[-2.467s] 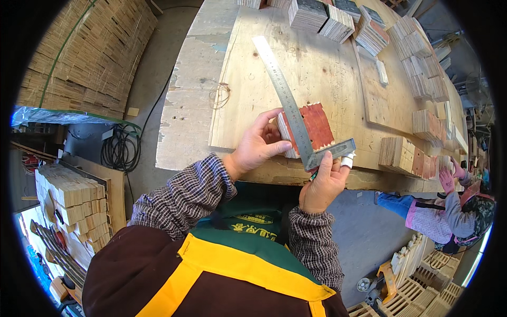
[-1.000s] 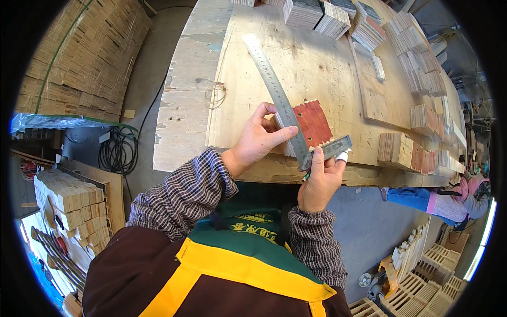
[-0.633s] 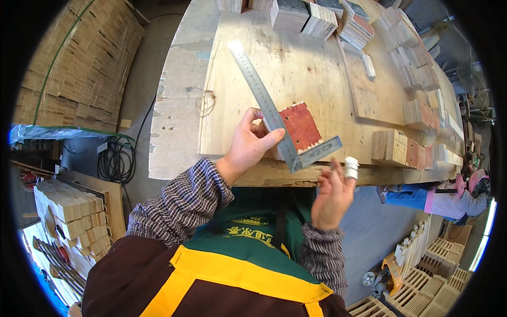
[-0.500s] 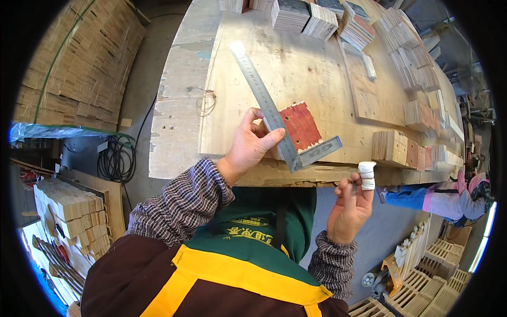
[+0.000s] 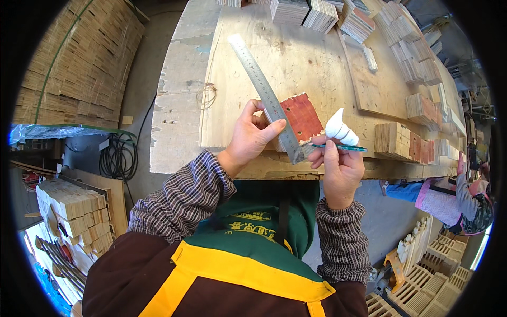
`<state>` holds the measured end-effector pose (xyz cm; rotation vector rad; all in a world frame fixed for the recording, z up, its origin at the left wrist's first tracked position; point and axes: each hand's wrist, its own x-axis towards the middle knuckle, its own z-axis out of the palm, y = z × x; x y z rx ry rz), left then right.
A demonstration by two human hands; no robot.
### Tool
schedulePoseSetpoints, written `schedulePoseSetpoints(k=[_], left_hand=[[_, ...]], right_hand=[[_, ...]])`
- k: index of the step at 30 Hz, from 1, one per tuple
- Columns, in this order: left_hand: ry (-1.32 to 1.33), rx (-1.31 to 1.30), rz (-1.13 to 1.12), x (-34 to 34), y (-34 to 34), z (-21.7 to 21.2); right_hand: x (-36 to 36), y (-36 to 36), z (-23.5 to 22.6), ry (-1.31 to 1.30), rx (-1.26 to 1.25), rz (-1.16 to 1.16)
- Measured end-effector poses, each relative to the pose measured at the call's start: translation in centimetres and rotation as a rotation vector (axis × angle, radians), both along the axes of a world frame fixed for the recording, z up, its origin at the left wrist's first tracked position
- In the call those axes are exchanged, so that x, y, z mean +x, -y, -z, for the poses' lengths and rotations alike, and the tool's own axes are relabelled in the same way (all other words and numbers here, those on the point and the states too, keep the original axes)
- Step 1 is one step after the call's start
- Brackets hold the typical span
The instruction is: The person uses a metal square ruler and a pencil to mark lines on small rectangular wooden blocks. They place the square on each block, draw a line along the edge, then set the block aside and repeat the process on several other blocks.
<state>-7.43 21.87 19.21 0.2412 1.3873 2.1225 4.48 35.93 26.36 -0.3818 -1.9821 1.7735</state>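
Head view: my left hand (image 5: 247, 138) clamps the metal square (image 5: 261, 84) to the red-faced block (image 5: 303, 117), by the workbench (image 5: 177, 113)'s near edge. My right hand (image 5: 342, 171), one finger in a white wrap (image 5: 339, 128), pinches a green writing tool (image 5: 355, 148) beside the block

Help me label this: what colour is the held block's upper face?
The upper face is red; see head view.

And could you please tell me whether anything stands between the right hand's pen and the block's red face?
Nothing visible stands between the pen and the block's red face. The metal square's blade lies along the face's left side, held by the left hand; whatever lies behind the right hand is hidden.
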Motion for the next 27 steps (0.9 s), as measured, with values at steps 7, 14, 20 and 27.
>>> schedulePoseSetpoints(k=[7,14,20,27], left_hand=[[-0.019,-0.036,-0.003,-0.3,0.0,0.4],[0.003,0.024,-0.01,0.0,0.0,0.4],[-0.023,-0.012,-0.015,0.0,0.2,0.3],[0.019,0.124,0.013,-0.1,0.1,0.3]], right_hand=[[-0.5,0.3,0.9,0.008,0.046,-0.023],[-1.0,0.5,0.8,0.079,0.102,-0.048],[-4.0,0.0,-0.3,0.18,0.127,-0.149],[-9.4,-0.2,-0.8,0.232,0.101,-0.215]])
